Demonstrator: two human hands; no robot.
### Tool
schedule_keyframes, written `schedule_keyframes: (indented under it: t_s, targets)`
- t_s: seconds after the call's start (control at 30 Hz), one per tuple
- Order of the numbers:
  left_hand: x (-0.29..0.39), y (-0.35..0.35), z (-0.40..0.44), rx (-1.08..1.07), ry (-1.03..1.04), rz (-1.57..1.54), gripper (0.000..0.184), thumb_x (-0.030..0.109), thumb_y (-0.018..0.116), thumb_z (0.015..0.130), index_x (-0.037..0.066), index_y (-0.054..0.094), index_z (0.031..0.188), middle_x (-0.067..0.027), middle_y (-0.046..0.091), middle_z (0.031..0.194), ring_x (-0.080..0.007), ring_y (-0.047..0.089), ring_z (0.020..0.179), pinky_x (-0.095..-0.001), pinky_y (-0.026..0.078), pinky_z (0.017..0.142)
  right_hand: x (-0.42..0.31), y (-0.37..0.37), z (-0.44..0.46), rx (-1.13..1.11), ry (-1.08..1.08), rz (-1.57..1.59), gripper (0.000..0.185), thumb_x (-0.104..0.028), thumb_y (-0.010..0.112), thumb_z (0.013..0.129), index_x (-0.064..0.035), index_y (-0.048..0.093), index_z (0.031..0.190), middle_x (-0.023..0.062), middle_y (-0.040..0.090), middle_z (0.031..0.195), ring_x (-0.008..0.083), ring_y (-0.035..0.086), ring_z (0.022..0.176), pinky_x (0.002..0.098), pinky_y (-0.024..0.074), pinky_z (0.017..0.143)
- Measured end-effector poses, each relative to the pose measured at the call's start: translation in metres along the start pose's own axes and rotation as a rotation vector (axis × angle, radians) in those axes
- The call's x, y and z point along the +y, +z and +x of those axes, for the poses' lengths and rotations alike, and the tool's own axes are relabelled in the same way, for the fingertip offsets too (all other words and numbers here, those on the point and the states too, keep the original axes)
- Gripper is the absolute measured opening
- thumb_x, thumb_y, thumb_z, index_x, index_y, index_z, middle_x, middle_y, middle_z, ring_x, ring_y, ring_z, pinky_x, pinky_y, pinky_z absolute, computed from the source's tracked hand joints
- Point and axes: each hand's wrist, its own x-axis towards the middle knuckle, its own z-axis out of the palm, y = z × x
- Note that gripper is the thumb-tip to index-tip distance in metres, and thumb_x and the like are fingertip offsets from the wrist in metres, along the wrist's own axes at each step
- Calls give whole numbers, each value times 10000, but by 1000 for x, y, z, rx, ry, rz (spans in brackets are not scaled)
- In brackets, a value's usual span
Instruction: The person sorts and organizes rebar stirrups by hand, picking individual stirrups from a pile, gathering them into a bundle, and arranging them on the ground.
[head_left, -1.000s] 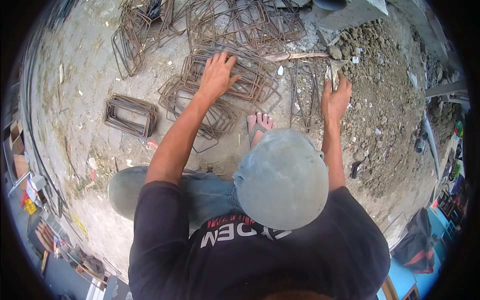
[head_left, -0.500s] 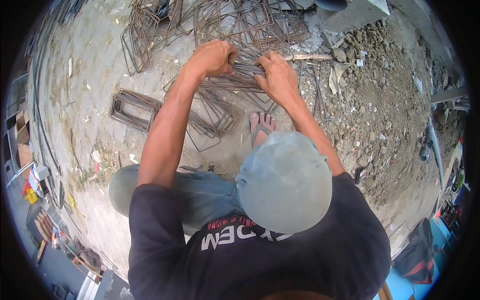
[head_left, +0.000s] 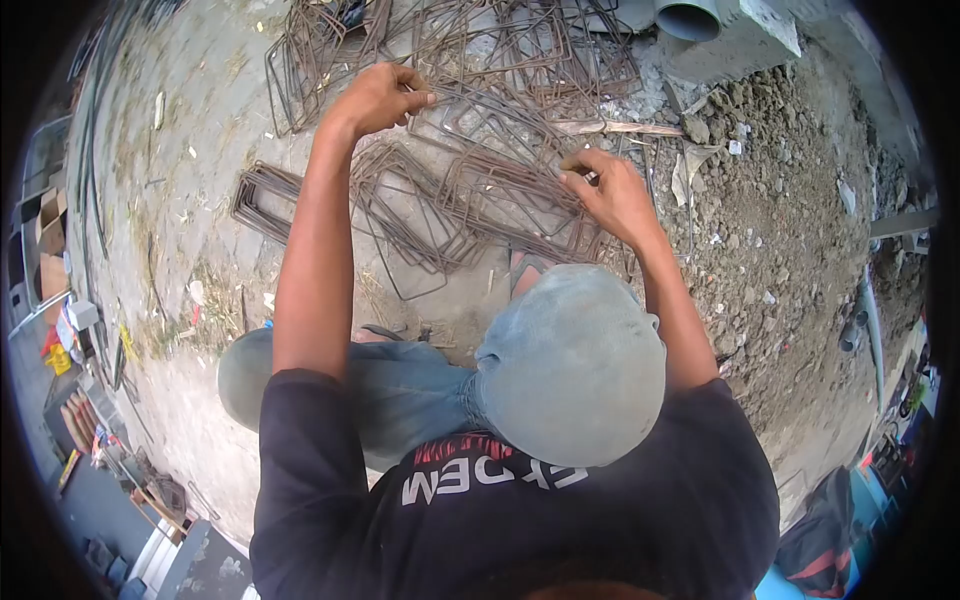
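Observation:
Rusty rectangular rebar stirrups lie on the ground before me. My left hand (head_left: 382,100) is raised at the upper left, fingers curled at the left end of a thin, bent rebar stirrup (head_left: 500,112). Close to the right end of that same frame, my right hand (head_left: 612,195) pinches with thumb and forefinger; the exact contact is hard to make out. Below, between the hands, rests a stacked bundle of stirrups (head_left: 515,200). A second, looser stack (head_left: 410,215) sits to its left, and a neat third stack (head_left: 265,200) lies partly behind my left forearm.
A tangled pile of stirrups (head_left: 500,45) spreads along the far side. Beside it are a grey pipe (head_left: 688,20) and a concrete block (head_left: 735,50). Soil and rubble (head_left: 770,220) cover the right. A wooden strip (head_left: 620,128) lies near my right hand. Long bars (head_left: 90,190) run along the left.
My hands have moved apart, the left one up and left, the right one down and right. The bundle that was under both hands now lies on the ground between them, nearer my foot.

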Motion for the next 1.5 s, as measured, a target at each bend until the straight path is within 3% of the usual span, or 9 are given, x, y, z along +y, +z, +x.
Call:
schedule_keyframes:
  t_s: [0.2,0.4,0.63,0.9,0.97,1.13,1.33,1.4,1.5]
  targets:
    - [3,24,3,-46,25,56,338,313,736,884,10,747,1033,-145,735,826,-187,683,672,-359,547,659,-9,105,34,8,85,-84,470,-317,684,923,45,617,1215,226,666,1172,404,642,1077,497,507,928]
    - [15,-22,-12,126,7,-184,422,342,724,907,1,716,1156,-93,743,963,-167,676,774,-299,522,696,-86,124,61,239,-349,268,208,-222,627,942,-36,713,981,194,698,996,374,668,949,473,535,807]
    - [6,-56,-17,319,62,-180,462,379,704,924,13,708,1206,-104,736,1017,-170,667,930,-303,513,810,-17,106,59,-23,-326,-301,346,-370,675,924,-52,706,1056,133,629,1120,334,580,1109,450,470,966]
    - [-59,82,-12,24,89,393,873,542,815,762,45,534,1422,-277,541,1420,-412,543,1302,-455,470,1074,41,71,6,159,-156,64,280,-174,702,891,-33,698,1133,154,663,1093,326,663,960,420,533,873]
    - [-78,111,-12,8,6,307,839,524,807,779,37,543,1410,-276,581,1368,-415,565,1270,-456,477,1056,41,63,3,288,-67,213,281,-131,683,885,-40,693,1150,141,667,1034,344,669,893,420,547,858]
    - [-87,113,-7,-63,-16,251,561,446,775,838,49,686,1224,-232,709,1126,-399,662,1089,-460,519,949,29,87,-21,430,73,-134,608,-239,784,824,-56,566,1361,228,466,1410,424,434,1302,470,411,1065]
    - [-67,86,-5,-15,133,146,288,318,739,888,70,778,1029,-184,746,997,-372,707,953,-441,544,861,42,110,-50,717,293,-31,590,-278,756,843,-27,567,1343,238,532,1349,420,478,1275,484,413,1061]
    - [-50,62,-2,-128,79,91,285,292,718,909,51,772,1052,-191,736,1063,-374,696,991,-424,538,876,56,110,-48,533,361,67,492,-240,719,874,-21,598,1297,233,589,1261,418,544,1201,472,449,1013]
    - [-39,57,3,143,198,248,262,306,742,883,112,786,1052,-153,753,997,-357,706,935,-432,550,840,43,101,-41,487,254,116,315,-168,661,914,-31,662,1197,204,647,1150,410,621,1074,454,494,932]
